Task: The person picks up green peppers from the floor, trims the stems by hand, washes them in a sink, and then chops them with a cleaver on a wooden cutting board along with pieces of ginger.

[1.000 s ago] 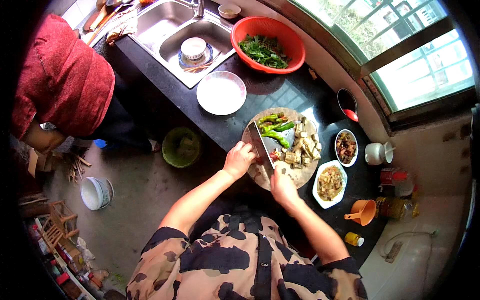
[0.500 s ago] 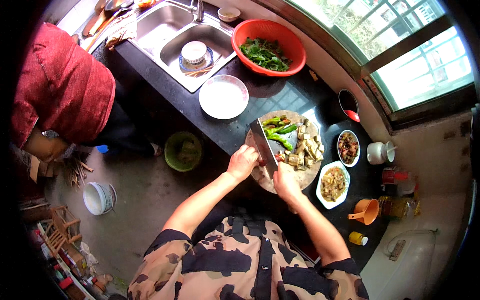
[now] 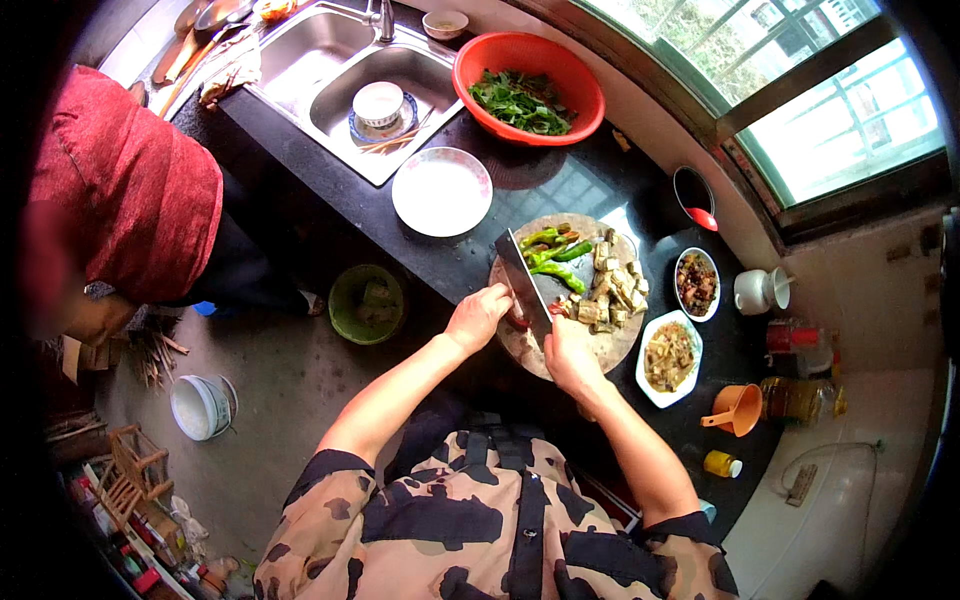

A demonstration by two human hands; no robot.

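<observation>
My right hand (image 3: 573, 357) is closed around the handle of a wide-bladed cleaver (image 3: 523, 280), whose blade slants over a round cutting board (image 3: 620, 350). Close to the blade's left side, the curled fingers of my left hand (image 3: 480, 318) press on a dark red piece of food (image 3: 518, 320), partly hidden by them; its exact kind is unclear. Small red bits (image 3: 560, 307) lie just across the blade. Farther back on the board are green peppers (image 3: 556, 262) and, to their right, a heap of pale, dark-skinned chunks (image 3: 612, 290).
Left of the board stands a white plate (image 3: 442, 192); behind it, a red colander (image 3: 590, 105) of leafy greens and a double sink (image 3: 330, 105). Two filled dishes (image 3: 668, 358) (image 3: 697, 285) and an orange ladle (image 3: 736, 410) line the right. A person in red (image 3: 150, 180) bends at left.
The cleaver and both hands stay at nearly the same place on the board. The person in red leans farther down. The whole view has shifted slightly.
</observation>
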